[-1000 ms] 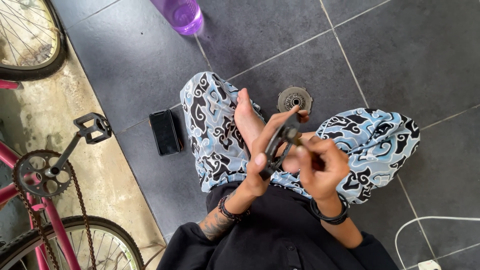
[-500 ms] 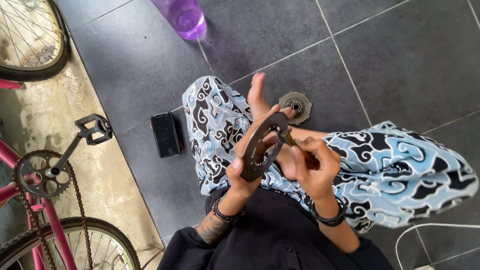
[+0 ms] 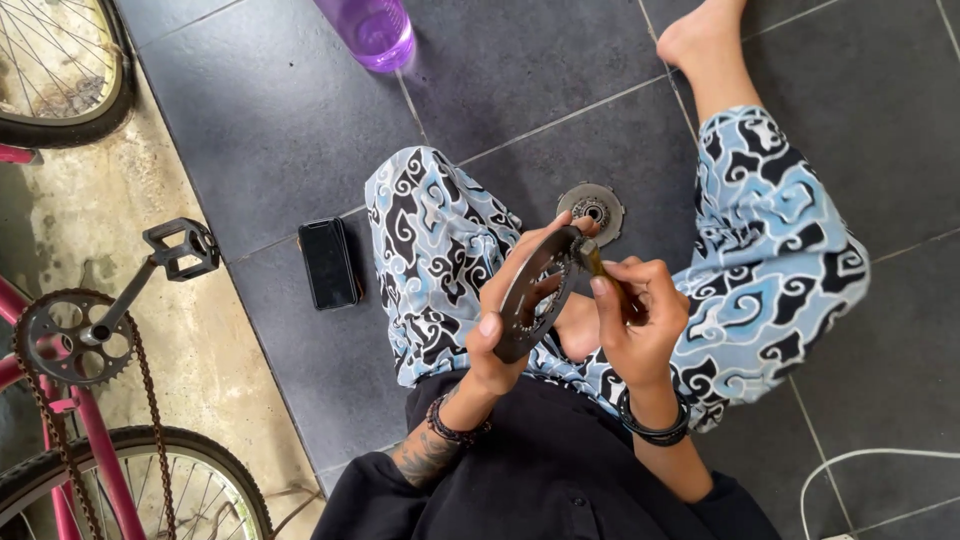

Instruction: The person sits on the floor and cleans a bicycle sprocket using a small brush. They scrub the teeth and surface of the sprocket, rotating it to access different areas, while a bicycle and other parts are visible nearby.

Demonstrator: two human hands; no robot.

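My left hand (image 3: 503, 330) grips a dark round chainring (image 3: 535, 292), held edge-on above my lap. My right hand (image 3: 637, 322) is closed around a small tool (image 3: 590, 257) whose tip touches the upper rim of the chainring. I sit on the floor in blue patterned trousers (image 3: 430, 250), with my right leg stretched out toward the top right. A small metal sprocket (image 3: 591, 208) lies on the tile just beyond my hands.
A black phone (image 3: 329, 263) lies on the dark tiles left of my knee. A purple bottle (image 3: 372, 30) stands at the top. A pink bicycle with crank, chain and pedal (image 3: 182, 249) fills the left edge. A white cable (image 3: 850, 465) curls at bottom right.
My right leg has unfolded and stretched out across the tiles. The chainring has turned from nearly end-on toward a fuller view, and both hands have stayed on it and the tool.
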